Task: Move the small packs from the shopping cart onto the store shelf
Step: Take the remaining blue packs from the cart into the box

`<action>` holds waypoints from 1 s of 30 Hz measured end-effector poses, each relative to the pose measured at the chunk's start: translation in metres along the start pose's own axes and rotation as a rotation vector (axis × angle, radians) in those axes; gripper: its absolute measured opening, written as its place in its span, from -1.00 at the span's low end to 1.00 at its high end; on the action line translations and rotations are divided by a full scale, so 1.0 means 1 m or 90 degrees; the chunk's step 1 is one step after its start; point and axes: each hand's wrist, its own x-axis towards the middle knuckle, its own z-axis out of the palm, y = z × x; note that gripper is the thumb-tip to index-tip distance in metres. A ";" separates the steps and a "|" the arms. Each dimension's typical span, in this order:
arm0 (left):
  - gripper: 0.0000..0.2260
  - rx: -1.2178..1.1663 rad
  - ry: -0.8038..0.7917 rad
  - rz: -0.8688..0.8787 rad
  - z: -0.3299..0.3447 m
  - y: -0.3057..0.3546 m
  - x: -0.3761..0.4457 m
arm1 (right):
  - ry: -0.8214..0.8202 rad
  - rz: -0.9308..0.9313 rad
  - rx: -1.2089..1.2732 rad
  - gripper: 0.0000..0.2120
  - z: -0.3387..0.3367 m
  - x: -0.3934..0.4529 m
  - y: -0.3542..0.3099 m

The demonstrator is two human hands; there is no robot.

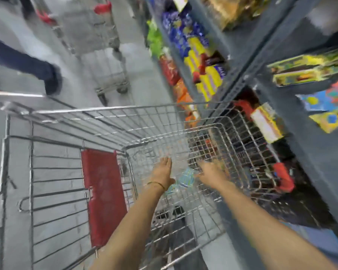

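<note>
Both my arms reach down into a wire shopping cart. A few small light-blue and white packs lie on the cart's bottom, between my hands. My left hand hovers just left of them, flat, with its fingers spread and empty. My right hand is just right of the packs, blurred, fingers apart, nothing in it. The store shelf rises on the right, dark grey, stocked with coloured packs.
The cart's red child-seat flap is to my left. A second cart stands further up the aisle. Another person's leg and shoe are at the left. Shelf rows hold blue, yellow, orange and green packs.
</note>
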 end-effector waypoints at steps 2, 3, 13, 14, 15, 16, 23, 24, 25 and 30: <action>-0.21 -0.001 -0.024 -0.019 0.027 -0.013 0.015 | -0.033 0.012 0.006 -0.52 0.038 0.030 0.005; -0.20 -0.006 -0.033 -0.024 0.040 -0.018 0.022 | -0.044 0.009 -0.011 -0.44 0.057 0.043 0.008; -0.16 -0.016 -0.015 -0.039 0.132 -0.030 0.067 | 0.031 -0.009 -0.196 -0.12 0.143 0.102 0.038; -0.21 -0.007 0.004 -0.033 0.133 -0.029 0.068 | 0.038 -0.024 -0.210 -0.14 0.142 0.103 0.039; -0.24 -0.014 0.020 -0.031 0.133 -0.029 0.068 | 0.045 -0.041 -0.226 -0.17 0.138 0.103 0.038; -0.26 -0.023 0.031 -0.036 0.132 -0.029 0.067 | 0.045 -0.056 -0.243 -0.19 0.132 0.102 0.037; -0.34 -0.012 0.099 0.050 0.056 -0.007 0.037 | -0.015 -0.158 -0.231 -0.22 0.040 0.062 0.029; -0.35 -0.007 0.097 0.075 0.042 0.000 0.032 | -0.016 -0.156 -0.242 -0.21 0.024 0.050 0.027; -0.35 0.005 0.098 0.100 0.029 0.007 0.026 | -0.005 -0.145 -0.246 -0.20 0.011 0.039 0.028; -0.29 0.062 0.081 0.244 -0.046 0.082 -0.018 | 0.144 -0.112 -0.230 -0.39 -0.060 -0.045 0.048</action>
